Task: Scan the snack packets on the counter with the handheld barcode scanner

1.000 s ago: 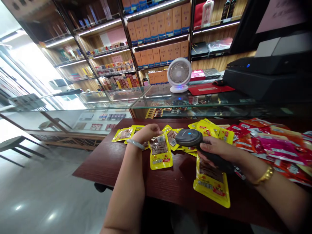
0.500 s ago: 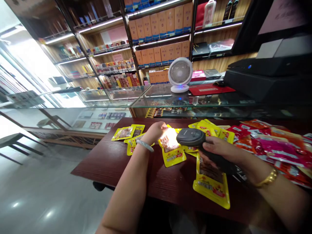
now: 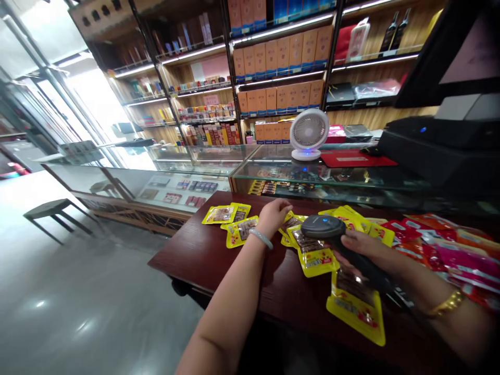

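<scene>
My right hand (image 3: 367,252) is wrapped around the grip of a black barcode scanner (image 3: 323,227), its head pointing left above the yellow snack packets. Directly under the head lies one yellow snack packet (image 3: 318,263). Another yellow packet (image 3: 354,311) is partly covered by my right hand and the scanner. My left hand (image 3: 275,216) has its fingers bent together at the upper left edge of a further yellow packet (image 3: 290,223); the fingertips are partly hidden. Left of that hand, several yellow packets (image 3: 239,233) lie overlapping.
A heap of red, orange and pink packets (image 3: 461,260) covers the right of the dark wooden table (image 3: 234,265), beside more yellow packets (image 3: 349,216). Behind stand a glass display counter (image 3: 269,172), a white fan (image 3: 310,133) and a black machine (image 3: 441,148). A stool (image 3: 52,208) stands at left.
The view has swung left. The packet beneath the scanner has shifted right, away from my left hand, which is now at another yellow packet. The scanner's bright light is gone.
</scene>
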A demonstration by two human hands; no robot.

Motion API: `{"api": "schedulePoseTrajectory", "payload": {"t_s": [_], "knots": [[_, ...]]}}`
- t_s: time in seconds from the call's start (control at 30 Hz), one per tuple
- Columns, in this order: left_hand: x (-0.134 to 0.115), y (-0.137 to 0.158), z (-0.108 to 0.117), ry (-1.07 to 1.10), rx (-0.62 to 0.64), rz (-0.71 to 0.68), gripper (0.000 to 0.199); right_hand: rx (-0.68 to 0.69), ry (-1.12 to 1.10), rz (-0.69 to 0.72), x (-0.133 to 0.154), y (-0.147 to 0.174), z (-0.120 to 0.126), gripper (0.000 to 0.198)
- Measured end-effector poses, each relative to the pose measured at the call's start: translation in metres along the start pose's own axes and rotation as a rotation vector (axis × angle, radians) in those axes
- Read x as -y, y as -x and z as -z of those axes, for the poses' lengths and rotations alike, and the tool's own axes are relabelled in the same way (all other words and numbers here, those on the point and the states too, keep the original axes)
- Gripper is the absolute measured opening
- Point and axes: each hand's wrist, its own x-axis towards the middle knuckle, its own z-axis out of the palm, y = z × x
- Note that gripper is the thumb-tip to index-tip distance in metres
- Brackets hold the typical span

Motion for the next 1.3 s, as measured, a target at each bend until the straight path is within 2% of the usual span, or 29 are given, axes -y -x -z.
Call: {"api": "schedulePoseTrajectory", "payload": {"t_s": [0.07, 0.13, 0.27, 0.37, 0.47, 0.57, 0.73, 0.9, 1.0, 1.07, 1.13, 1.2, 1.3], "knots": [[0.002, 0.001, 0.024, -0.117, 0.048, 0.030, 0.027, -0.034, 0.014, 0.006, 0.009, 0.006, -0.016, 0.042], [0.008, 0.005, 0.048, -0.339, 0.120, 0.053, 0.031, -0.071, -0.011, 0.011, 0.012, 0.012, -0.034, 0.042], [0.036, 0.020, 0.085, -0.809, 0.237, 0.097, 0.035, -0.073, -0.070, 0.037, 0.000, 0.011, -0.071, 0.045], [0.056, 0.034, 0.097, -0.887, 0.282, 0.093, 0.042, -0.085, -0.163, 0.035, -0.021, -0.003, -0.095, 0.049], [0.065, 0.046, 0.098, -0.817, 0.243, 0.063, 0.043, -0.162, -0.199, 0.059, -0.042, -0.017, -0.115, 0.046], [0.065, 0.059, 0.093, -0.643, 0.247, 0.120, 0.038, -0.179, -0.210, 0.063, -0.055, -0.023, -0.126, 0.044], [0.065, 0.077, 0.082, -0.504, 0.225, 0.124, 0.027, -0.129, -0.238, 0.090, -0.058, -0.020, -0.127, 0.040], [0.063, 0.077, 0.076, -0.350, 0.184, 0.133, 0.031, -0.150, -0.259, 0.095, -0.057, -0.015, -0.123, 0.043], [0.055, 0.077, 0.061, -0.089, 0.161, 0.149, 0.032, -0.172, -0.279, 0.086, -0.057, -0.010, -0.122, 0.045], [0.046, 0.078, 0.047, 0.158, 0.222, 0.127, 0.028, -0.199, -0.288, 0.085, -0.055, -0.007, -0.122, 0.045], [0.041, 0.079, 0.037, 0.314, 0.294, 0.062, 0.030, -0.224, -0.295, 0.076, -0.053, -0.006, -0.122, 0.046], [0.042, 0.076, 0.038, 0.253, 0.261, -0.015, 0.036, -0.238, -0.299, 0.056, -0.051, -0.006, -0.122, 0.047], [0.062, 0.063, 0.062, -0.139, 0.065, -0.032, 0.043, -0.231, -0.294, 0.023, -0.051, -0.008, -0.124, 0.048]]}}
